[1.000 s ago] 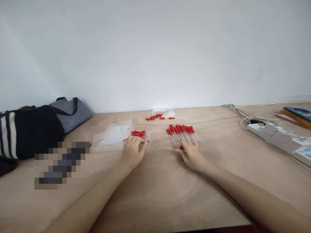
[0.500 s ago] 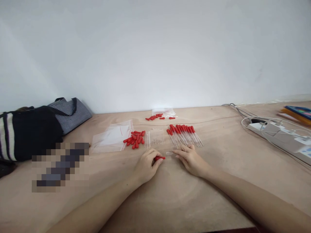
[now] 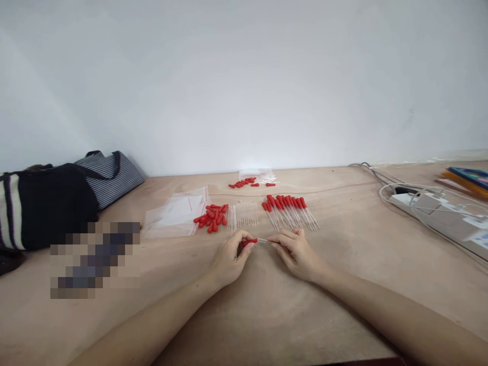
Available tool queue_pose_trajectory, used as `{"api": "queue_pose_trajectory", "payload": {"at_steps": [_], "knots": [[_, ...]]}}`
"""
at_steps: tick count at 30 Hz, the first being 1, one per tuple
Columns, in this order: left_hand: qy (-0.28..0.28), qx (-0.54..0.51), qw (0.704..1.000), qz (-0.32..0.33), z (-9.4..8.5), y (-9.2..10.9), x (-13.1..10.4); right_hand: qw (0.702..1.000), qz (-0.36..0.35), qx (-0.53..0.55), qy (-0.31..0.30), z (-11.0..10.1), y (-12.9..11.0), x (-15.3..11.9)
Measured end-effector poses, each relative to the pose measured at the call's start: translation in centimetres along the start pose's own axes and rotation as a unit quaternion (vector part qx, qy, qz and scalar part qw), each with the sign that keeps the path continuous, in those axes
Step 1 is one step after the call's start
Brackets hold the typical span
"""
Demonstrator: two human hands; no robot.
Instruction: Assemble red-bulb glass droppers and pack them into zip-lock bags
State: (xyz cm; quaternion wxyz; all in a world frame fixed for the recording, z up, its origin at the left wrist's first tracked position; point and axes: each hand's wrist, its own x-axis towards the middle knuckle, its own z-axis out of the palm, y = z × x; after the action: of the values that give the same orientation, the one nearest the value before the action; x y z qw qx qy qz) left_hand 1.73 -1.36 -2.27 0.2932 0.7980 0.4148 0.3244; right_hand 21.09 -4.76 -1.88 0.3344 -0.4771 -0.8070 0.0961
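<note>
Nearest, on the wooden tabletop, the left hand pinches a red dropper bulb between thumb and fingers, its narrow neck turned toward the other hand. The right hand grips a clear pipette tube in its fingertips, so the pair lies in the gap between the hands, tube end meeting the bulb's mouth; how far in it sits is too small to tell. The bulb looks light, soft and rubbery, likely to squash if squeezed at its belly, so the neck is the better hold. The tube seems light, stiff and smooth, perhaps glass, and could slip or snap if bent; it is best held close to its wide end and kept in line. Just beyond the left hand are a row of bare tubes and, left of that, a pile of loose red bulbs, beside flat plastic bags. Just beyond the right hand lie assembled droppers, bulbs pointing away. Farther off, past both hands, more red bulbs rest by a clear plastic bag.
</note>
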Motion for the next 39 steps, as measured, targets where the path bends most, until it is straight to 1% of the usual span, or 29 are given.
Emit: {"api": "queue_pose_trajectory", "payload": {"at_steps": [5,8,11,13,15,18,20,22,24,27,32,35,39], "knots": [[-0.001,-0.01,1.0,-0.003,0.1,0.1,0.0,0.999,-0.005,0.031,0.014,0.5,-0.3,0.0],[0.008,-0.024,1.0,-0.011,0.2,-0.1,-0.1,0.999,-0.013,0.044,0.018,0.7,-0.3,0.0],[0.008,-0.037,0.999,-0.011,0.3,-0.4,-0.2,0.999,-0.032,0.027,0.014,0.6,-0.1,0.1],[0.0,-0.039,0.999,-0.001,0.3,-0.5,-0.3,0.998,-0.057,0.0,0.015,0.5,0.1,0.1],[0.0,-0.023,1.0,0.01,0.3,-0.3,-0.3,0.995,-0.086,-0.036,0.023,0.3,0.3,0.2],[0.026,0.04,0.998,0.028,0.2,0.2,-0.4,0.988,-0.12,-0.085,0.037,0.2,0.3,0.4],[0.044,0.078,0.995,0.048,0.1,0.5,-0.4,0.986,-0.129,-0.095,0.043,0.2,0.2,0.4],[0.058,0.097,0.991,0.074,0.1,0.7,-0.5,0.987,-0.128,-0.082,0.045,0.3,0.0,0.5],[0.067,0.101,0.988,0.098,0.1,0.8,-0.6,0.99,-0.122,-0.055,0.036,0.3,-0.1,0.5],[0.067,0.094,0.985,0.129,0.1,0.9,-0.6,0.993,-0.113,-0.018,0.006,0.2,-0.2,0.6],[0.075,0.075,0.982,0.154,0.3,0.9,-0.6,0.994,-0.1,0.013,-0.034,0.1,-0.4,0.9],[0.076,0.067,0.983,0.154,0.4,0.9,-0.5,0.994,-0.094,0.019,-0.047,0.1,-0.5,1.0],[0.061,0.075,0.988,0.118,0.2,0.8,-0.3,0.994,-0.077,0.027,-0.07,-0.1,-0.4,1.3]]}}
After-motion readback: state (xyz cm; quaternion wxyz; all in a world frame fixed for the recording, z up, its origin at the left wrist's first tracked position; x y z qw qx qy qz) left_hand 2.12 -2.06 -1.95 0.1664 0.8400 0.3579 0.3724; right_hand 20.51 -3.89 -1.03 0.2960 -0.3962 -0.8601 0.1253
